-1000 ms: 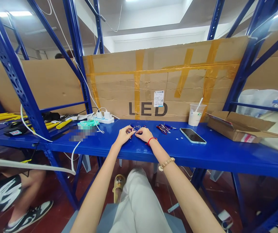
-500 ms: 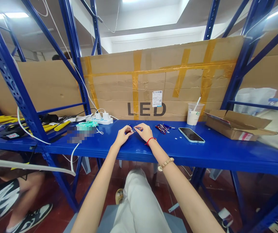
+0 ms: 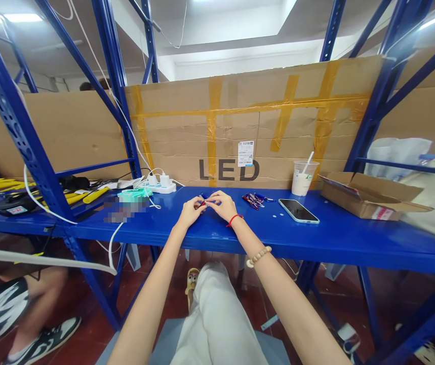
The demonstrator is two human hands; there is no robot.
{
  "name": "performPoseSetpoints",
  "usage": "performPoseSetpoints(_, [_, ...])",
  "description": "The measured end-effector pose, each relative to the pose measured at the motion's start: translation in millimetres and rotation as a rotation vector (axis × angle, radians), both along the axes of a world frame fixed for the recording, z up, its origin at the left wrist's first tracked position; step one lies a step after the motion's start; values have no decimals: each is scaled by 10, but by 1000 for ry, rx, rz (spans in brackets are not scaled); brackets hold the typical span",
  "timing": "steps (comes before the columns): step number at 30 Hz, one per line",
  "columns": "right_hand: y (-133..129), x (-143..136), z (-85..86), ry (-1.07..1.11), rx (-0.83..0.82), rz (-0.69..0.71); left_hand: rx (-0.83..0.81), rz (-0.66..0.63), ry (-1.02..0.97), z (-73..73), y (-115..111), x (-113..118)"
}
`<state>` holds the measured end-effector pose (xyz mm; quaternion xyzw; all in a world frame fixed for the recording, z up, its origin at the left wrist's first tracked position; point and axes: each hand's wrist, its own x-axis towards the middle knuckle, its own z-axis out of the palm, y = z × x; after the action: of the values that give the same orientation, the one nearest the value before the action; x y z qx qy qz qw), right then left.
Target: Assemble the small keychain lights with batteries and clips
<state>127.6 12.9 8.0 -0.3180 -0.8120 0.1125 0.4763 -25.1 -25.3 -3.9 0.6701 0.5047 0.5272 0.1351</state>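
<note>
My left hand is closed in a pinch on a small, dark red, slim piece, perhaps a pen part. The thumb and fingertips of my right hand come together at the same piece's right end. Both hands are just above the blue table, fingertips almost meeting. A bit of blue shows behind the fingers, too small to name. Right of my hands lies a small pile of slim red, blue and silvery pieces, pen-like in shape.
Right of the pile lie a phone, a plastic cup with a straw and an open cardboard box. To the left are a power strip, a teal packet and white cables. A cardboard wall closes off the back.
My fingers have shifted slightly around the small piece, and more of its red now shows between them. The pile and the other things on the table have stayed put.
</note>
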Motion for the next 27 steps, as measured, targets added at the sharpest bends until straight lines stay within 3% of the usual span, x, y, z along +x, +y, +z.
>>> performPoseSetpoints(12, [4,-11,-6,-2,-65,-18,2,9,-4,-20,19,0])
performPoseSetpoints(22, [100,113,0,79,-236,-400,114,285,-152,64,-13,-32])
performPoseSetpoints(27, [81,60,-47,-106,-189,-300,110,299,-186,67,-35,-26])
